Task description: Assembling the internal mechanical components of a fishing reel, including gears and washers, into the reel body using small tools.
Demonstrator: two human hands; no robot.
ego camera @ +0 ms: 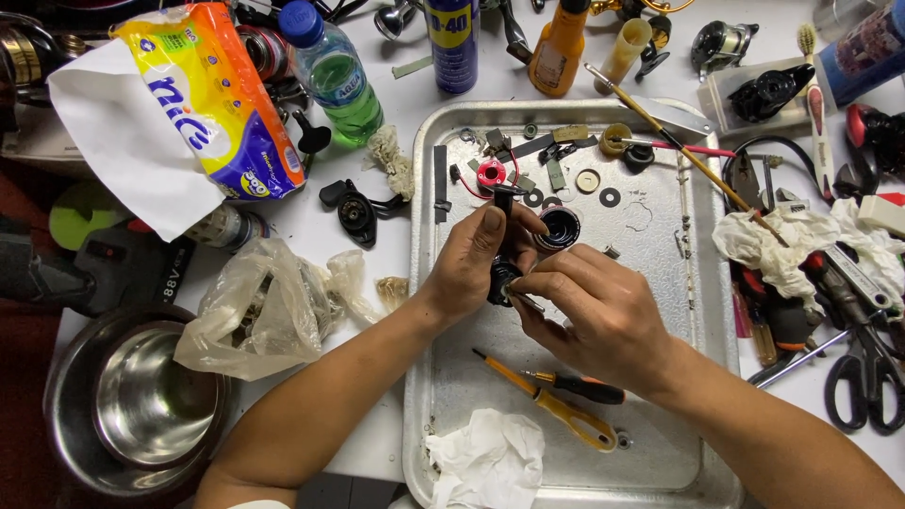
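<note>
Head view: left hand (476, 264) and right hand (594, 316) meet over centre of metal tray (660, 443). Left grip closed round small black reel part (502, 273), thumb on top. Right grip pinched narrow on part's lower end. Two screwdrivers (556, 405) at 6 o'clock of hands. Crumpled tissue (485, 462) beyond, tray's near edge. Steel bowl (141, 396) at 8 o'clock on bench.

Single head view — steeply downward, close over the cluttered worktable (396, 94)
</note>
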